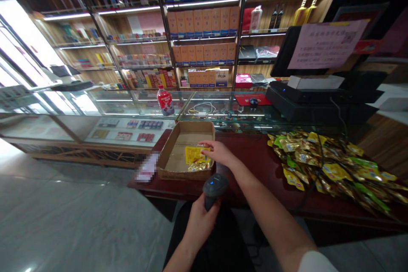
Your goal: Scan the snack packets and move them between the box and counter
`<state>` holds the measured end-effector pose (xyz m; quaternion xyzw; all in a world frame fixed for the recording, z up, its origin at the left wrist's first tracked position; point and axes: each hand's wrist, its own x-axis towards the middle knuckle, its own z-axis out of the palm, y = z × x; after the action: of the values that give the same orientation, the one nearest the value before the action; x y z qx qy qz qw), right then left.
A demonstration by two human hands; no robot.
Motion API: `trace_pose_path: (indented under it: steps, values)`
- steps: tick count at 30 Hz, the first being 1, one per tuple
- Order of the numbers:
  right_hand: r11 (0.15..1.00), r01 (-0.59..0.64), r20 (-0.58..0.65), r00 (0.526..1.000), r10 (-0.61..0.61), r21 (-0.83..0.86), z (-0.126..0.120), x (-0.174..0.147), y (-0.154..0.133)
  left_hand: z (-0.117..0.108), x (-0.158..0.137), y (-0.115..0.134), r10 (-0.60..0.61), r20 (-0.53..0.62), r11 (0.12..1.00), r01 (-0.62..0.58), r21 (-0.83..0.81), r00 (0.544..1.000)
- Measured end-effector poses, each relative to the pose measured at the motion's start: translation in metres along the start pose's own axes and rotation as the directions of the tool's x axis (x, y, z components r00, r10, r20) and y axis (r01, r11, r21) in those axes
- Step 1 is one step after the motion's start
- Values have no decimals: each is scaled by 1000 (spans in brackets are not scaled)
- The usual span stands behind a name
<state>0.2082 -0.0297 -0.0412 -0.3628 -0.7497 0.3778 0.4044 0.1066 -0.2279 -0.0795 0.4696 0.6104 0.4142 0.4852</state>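
Note:
My left hand [204, 216] is wrapped round the handle of a dark barcode scanner [216, 185], with a blue light on its top. It is held just in front of the table edge. My right hand [218, 153] reaches over the right wall of a shallow cardboard box [183, 174], its fingers closed at the right edge of a yellow snack packet [193, 154]. Beneath that packet, gold snack packets [198, 167] lie on the box floor. To the right of my right arm spreads a large pile of gold, yellow and green snack packets [331, 170].
The box stands on a dark red table [245, 153], beside a blurred paper [148, 168]. Behind are a glass counter [143, 112] with a red bottle [165, 101], a mouse [253, 101] and a monitor [283, 53] bearing a pink sheet. A dark cable crosses the packet pile.

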Motion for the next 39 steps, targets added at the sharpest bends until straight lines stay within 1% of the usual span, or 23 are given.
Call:
trace_pose_path:
  steps: [2, 3, 5, 7, 9, 10, 11, 12, 14, 15, 16, 17, 18, 19, 22, 26, 28, 29, 30, 33, 35, 37, 39]
  values:
    - [995, 5, 91, 996, 4, -101, 14, 9, -5, -2, 0, -1, -5, 5, 1000, 5, 14, 1000]
    - [988, 8, 111, 994, 9, -152, 18, 9, -6, -3, 0, -1, -9, 5, 1000, 9, 17, 1000]
    - [968, 7, 94, 995, 17, -251, 19, 2, -6, -4, 0, 0, -18, 3, 1000, 17, 14, 1000]
    - [939, -24, -5, 1000, 24, -342, 7, -13, -4, -5, 1, 2, -22, 2, 1000, 22, 1, 1000]
    - [899, -114, -174, 984, 43, -424, -16, -38, 3, -4, 2, 5, -21, 11, 1000, 21, -14, 1000]
    - [870, -187, -277, 959, 61, -457, -31, -54, 7, -3, 2, 7, -19, 19, 1000, 20, -23, 1000]
    - [831, -277, -385, 919, 82, -482, -47, -72, 13, -2, 2, 8, -17, 28, 999, 18, -31, 999]
    - [782, -376, -494, 863, 101, -497, -63, -92, 19, -1, 2, 10, -17, 37, 999, 18, -38, 999]
    - [667, -564, -684, 721, 111, -487, -90, -132, 31, 1, 1, 12, -19, 47, 999, 21, -45, 999]
    - [617, -628, -743, 662, 100, -475, -99, -152, 37, 3, 1, 13, -22, 49, 999, 24, -45, 999]
    - [574, -672, -782, 617, 86, -467, -104, -169, 43, 4, 1, 13, -23, 48, 999, 25, -43, 999]
    - [540, -702, -806, 588, 72, -464, -107, -184, 49, 6, 1, 14, -23, 49, 999, 25, -40, 999]
    - [515, -715, -812, 581, 61, -473, -105, -196, 53, 7, 1, 15, -20, 52, 999, 21, -34, 998]
    - [498, -717, -808, 587, 53, -488, -101, -204, 57, 9, 1, 16, -14, 57, 999, 16, -29, 998]
    - [488, -676, -760, 649, 41, -551, -80, -214, 66, 12, 0, 18, -1, 78, 1000, 2, -21, 997]
    - [549, -561, -657, 754, 29, -619, -55, -207, 70, 11, -1, 20, 4, 85, 1000, -3, -14, 996]
    - [588, -514, -619, 785, 28, -625, -51, -203, 69, 9, -1, 20, 7, 76, 1000, -7, -9, 997]
    - [601, -509, -620, 784, 30, -616, -52, -201, 69, 8, -2, 20, 7, 72, 1000, -6, -11, 997]
    - [609, -520, -636, 771, 33, -599, -53, -200, 69, 7, -2, 19, 4, 68, 1000, -3, -15, 998]
    - [611, -593, -722, 690, 49, -525, -60, -199, 72, 4, -4, 19, -8, 60, 1000, 9, -26, 998]
    - [623, -617, -753, 654, 66, -481, -63, -198, 75, 3, -4, 19, -7, 54, 1000, 8, -22, 999]
    - [660, -600, -749, 657, 83, -453, -64, -196, 80, 4, -5, 19, -10, 58, 1000, 10, -13, 998]
    - [718, -550, -721, 686, 96, -427, -62, -192, 84, 6, -5, 18, -20, 69, 1000, 21, -8, 997]
